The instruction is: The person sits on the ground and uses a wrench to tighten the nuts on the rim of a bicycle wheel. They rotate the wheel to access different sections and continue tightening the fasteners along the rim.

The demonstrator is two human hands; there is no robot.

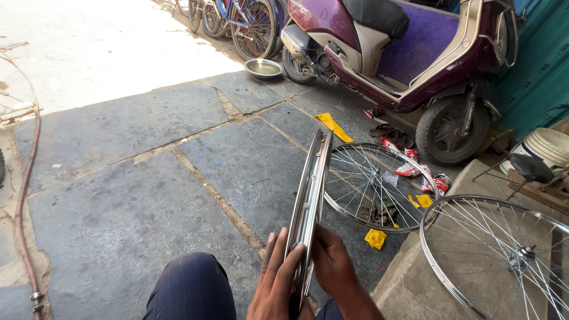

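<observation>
Down at the bottom of the view, the fingers (284,261) of the left hand (274,287) lie flat and close together against the left face of a bare bicycle rim (308,201), while the right hand (333,266) presses its palm and fingers against the rim's right face, so both hands clasp the rim between them. That rim stands on edge, seen almost end-on, its shiny channel running up and away from the hands and leaning slightly to the right. Its lower end sits between the person's knees, with a dark trouser leg (189,287) to the left of the hands.

Just beyond the rim, to its right, a spoked wheel (379,186) lies flat on the stone floor (148,195), with red and yellow wrappers (415,169) scattered on and around it. A small yellow packet (376,238) lies near the wheel's near edge. A second spoked wheel (504,255) with a hub rests on a raised concrete slab (409,278) at the right.

Farther back, a maroon scooter (409,53) is parked by a teal wall (539,65), with sandals (391,131) by its rear tyre. A steel bowl (263,68) sits on the floor near its front wheel, and bicycles (243,21) stand behind. A reddish hose (26,178) curves along the left edge of the floor
</observation>
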